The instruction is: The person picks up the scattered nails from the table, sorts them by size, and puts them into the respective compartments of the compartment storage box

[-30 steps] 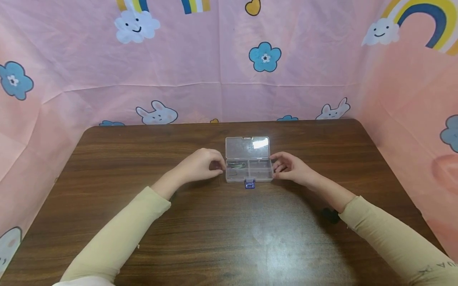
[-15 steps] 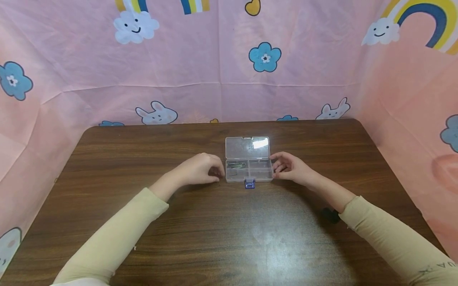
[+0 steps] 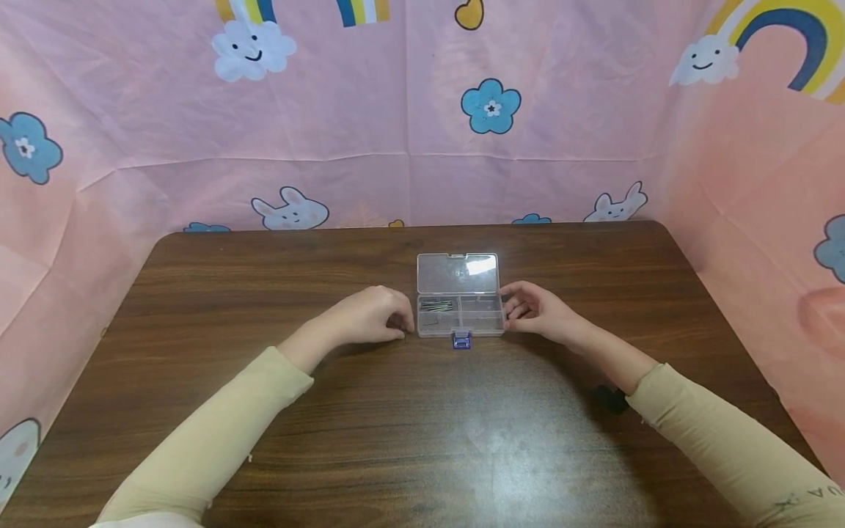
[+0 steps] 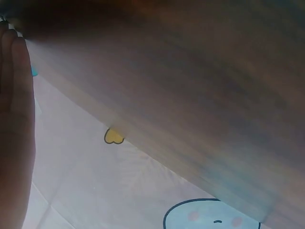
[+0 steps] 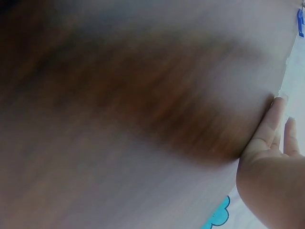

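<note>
A small clear plastic compartment box (image 3: 482, 323) lies on the table with its lid (image 3: 445, 273) raised behind it and its blue latch (image 3: 461, 341) at the front. Several thin metal pieces (image 3: 437, 306) are in its rear left compartment; a thin bent piece (image 3: 430, 323) shows in the front left one. My right hand (image 3: 538, 312) holds the box's right side, thumb near the front corner and index finger at the back. Just left of the box, my left hand (image 3: 370, 317) is low over the table, its fingertips pinching a thin dark piece (image 3: 405, 339), mostly hidden.
The brown wooden table (image 3: 396, 447) reaches back to a pink patterned cloth (image 3: 356, 110), which also hangs at both sides. A dark object (image 3: 610, 398) sits under the right forearm. Both wrist views show mainly blurred table and cloth.
My left hand has come slightly toward the front, down to the thin piece beside the box. The right hand and the box have stayed where they were.
</note>
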Available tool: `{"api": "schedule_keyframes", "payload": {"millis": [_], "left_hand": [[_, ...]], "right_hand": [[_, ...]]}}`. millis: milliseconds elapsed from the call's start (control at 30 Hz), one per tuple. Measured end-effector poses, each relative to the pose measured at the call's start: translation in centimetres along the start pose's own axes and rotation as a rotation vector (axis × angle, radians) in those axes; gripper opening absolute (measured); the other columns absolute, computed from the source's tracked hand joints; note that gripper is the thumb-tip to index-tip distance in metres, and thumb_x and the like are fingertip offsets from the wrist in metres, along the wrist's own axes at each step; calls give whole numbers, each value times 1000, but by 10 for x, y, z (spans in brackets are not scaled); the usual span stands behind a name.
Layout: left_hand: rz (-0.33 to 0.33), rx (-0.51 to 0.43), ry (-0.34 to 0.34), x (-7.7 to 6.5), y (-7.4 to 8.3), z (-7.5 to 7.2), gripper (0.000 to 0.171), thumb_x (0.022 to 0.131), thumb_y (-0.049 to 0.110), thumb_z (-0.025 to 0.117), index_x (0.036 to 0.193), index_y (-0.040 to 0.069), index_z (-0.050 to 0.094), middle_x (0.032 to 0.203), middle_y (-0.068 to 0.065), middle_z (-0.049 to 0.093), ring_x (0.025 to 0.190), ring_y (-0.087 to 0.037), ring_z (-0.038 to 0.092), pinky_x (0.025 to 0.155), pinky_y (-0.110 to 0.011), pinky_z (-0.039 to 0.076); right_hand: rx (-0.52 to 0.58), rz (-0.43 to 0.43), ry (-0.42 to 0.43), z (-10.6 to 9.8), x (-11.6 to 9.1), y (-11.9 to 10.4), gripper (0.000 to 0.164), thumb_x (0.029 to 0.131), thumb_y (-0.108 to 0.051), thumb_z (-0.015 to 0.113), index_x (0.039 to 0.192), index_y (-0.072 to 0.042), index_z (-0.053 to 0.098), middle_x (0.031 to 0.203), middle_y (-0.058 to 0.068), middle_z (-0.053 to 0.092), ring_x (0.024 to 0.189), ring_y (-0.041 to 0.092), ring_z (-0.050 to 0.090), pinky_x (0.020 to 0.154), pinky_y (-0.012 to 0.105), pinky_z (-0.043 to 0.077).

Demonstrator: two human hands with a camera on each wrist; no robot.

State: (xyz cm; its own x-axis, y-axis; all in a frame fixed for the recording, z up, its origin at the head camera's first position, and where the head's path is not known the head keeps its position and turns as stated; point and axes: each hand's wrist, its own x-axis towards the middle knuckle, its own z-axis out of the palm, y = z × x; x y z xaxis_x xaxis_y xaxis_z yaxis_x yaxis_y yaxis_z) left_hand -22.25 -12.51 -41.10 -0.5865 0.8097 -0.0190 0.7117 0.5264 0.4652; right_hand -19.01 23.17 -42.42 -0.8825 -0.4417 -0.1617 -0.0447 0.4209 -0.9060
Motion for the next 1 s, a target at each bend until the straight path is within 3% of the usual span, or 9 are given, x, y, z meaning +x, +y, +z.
{"api": "schedule_keyframes", "payload": {"millis": [600, 1000], "left_hand": [[10, 51, -29, 0, 2, -2, 10, 90, 5, 81, 86, 15, 80, 87, 5, 76, 81, -6, 66, 81, -30, 61], [-40, 54, -45, 0, -1, 4, 14, 90, 6, 76, 82, 17, 72, 80, 7, 64, 73, -5, 54, 68, -22, 49]], "right_hand": [[9, 0, 1, 1, -1, 1, 56, 95, 3, 71, 146, 6, 49, 117, 27, 65, 97, 13, 64, 85, 20, 55], [1, -14, -1, 0, -1, 2, 56, 95, 3, 72, 146, 6, 49, 116, 26, 65, 96, 12, 64, 84, 19, 56]]}}
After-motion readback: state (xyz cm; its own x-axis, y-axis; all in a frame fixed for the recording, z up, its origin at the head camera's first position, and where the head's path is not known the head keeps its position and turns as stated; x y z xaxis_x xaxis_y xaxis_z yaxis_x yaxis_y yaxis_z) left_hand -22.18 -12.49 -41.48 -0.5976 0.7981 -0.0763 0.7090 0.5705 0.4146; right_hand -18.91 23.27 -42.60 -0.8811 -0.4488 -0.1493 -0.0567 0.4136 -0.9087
